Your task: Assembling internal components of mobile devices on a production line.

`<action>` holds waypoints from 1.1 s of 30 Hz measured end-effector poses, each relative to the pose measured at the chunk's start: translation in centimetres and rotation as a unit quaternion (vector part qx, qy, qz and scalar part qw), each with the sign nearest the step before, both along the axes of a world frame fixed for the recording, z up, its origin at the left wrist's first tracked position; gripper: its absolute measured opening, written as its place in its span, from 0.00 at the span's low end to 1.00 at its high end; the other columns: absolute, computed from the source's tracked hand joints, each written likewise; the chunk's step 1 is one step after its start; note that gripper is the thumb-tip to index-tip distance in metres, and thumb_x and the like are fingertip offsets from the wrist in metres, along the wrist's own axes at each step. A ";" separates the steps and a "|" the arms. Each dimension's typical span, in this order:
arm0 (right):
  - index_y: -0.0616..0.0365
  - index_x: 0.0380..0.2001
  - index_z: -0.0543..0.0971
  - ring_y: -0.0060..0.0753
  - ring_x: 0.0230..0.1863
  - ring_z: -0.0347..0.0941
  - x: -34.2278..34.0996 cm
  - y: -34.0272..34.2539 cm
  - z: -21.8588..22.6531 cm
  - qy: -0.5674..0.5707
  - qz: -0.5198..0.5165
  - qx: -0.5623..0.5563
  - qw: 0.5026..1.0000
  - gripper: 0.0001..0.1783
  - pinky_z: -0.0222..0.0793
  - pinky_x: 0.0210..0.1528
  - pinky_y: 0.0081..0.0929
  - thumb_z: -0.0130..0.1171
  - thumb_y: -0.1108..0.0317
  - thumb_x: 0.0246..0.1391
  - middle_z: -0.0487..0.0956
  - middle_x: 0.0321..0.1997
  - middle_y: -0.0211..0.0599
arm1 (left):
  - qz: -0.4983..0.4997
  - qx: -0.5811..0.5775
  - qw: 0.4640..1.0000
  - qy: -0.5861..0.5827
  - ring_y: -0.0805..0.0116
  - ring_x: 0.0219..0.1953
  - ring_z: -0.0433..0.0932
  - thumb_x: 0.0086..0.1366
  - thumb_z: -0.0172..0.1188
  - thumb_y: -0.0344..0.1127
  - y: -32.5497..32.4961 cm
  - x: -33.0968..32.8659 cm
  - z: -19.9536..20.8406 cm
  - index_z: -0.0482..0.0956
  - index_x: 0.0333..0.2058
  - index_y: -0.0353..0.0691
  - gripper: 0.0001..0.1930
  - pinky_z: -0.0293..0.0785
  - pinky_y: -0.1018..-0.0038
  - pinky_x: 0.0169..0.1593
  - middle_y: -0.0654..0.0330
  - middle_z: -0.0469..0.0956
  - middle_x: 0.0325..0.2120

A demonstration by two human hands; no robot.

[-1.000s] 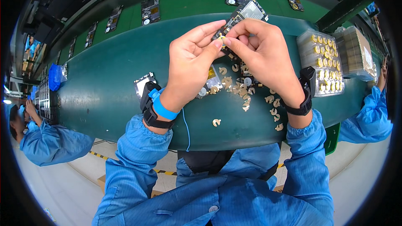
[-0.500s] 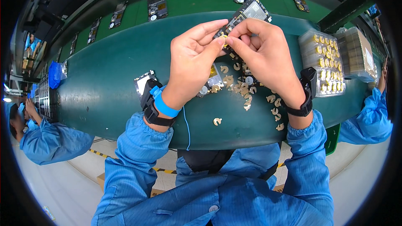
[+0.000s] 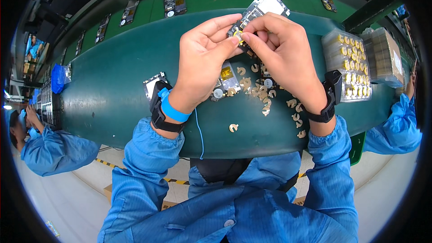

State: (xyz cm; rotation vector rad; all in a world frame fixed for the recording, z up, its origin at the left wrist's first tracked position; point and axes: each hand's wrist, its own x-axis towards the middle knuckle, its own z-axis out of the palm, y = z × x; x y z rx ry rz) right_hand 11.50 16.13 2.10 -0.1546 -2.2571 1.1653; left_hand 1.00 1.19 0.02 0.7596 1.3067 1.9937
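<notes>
A dark circuit board (image 3: pixel 269 5) with a pale rectangular patch is held tilted above the table, its far end pointing up and right. My left hand (image 3: pixel 204 51) grips its near end, the thumb beside a round yellow part (image 3: pixel 238 37) on the board. At that part's right edge, the thumb and forefinger of my right hand (image 3: pixel 288 47) are pinched together; what lies between them is too small to make out. Several beige C-shaped pieces (image 3: pixel 256 92) lie scattered below my hands. Another circuit board (image 3: pixel 228 77) lies flat beside my left wrist, and one (image 3: pixel 268 82) is partly hidden under my right hand.
Clear plastic trays (image 3: pixel 355 67) of yellow round parts are stacked on the right, beside a carton (image 3: pixel 387 58). More boards (image 3: pixel 175 2) lie on a green strip behind the table (image 3: pixel 108 103). A blue cord (image 3: pixel 200 135) hangs from my left wrist. Co-workers sit on both sides.
Both hands and the held board have shifted slightly up and left. More of the yellow round part now shows between my thumbs. The grip of both hands looks much the same.
</notes>
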 end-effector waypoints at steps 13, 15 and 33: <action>0.65 0.32 0.82 0.34 0.22 0.69 0.0 0.2 0.0 0.002 0.003 0.016 1.000 0.05 0.67 0.28 0.30 0.67 0.74 0.54 0.74 0.23 0.39 | -0.005 -0.001 1.000 -0.011 0.69 0.50 0.84 0.71 0.58 0.19 0.1 -0.2 0.1 0.72 0.62 0.25 0.22 0.85 0.76 0.51 0.48 0.82 0.53; 0.65 0.31 0.81 0.34 0.22 0.71 0.1 0.2 0.3 0.002 -0.002 0.038 0.999 0.05 0.68 0.28 0.30 0.67 0.75 0.54 0.75 0.23 0.40 | -0.005 0.004 1.000 -0.026 0.69 0.50 0.84 0.71 0.58 0.19 0.2 -0.1 0.1 0.72 0.62 0.25 0.22 0.84 0.76 0.51 0.48 0.82 0.53; 0.64 0.34 0.79 0.14 0.28 0.74 -3.1 2.1 0.4 -0.044 -0.015 -0.224 0.973 0.10 0.74 0.28 0.21 0.61 0.67 0.69 0.81 0.28 0.29 | 0.051 0.065 0.994 -0.064 0.63 0.55 0.82 0.72 0.54 0.21 0.3 -0.9 -1.2 0.64 0.66 0.26 0.24 0.81 0.69 0.58 0.46 0.80 0.55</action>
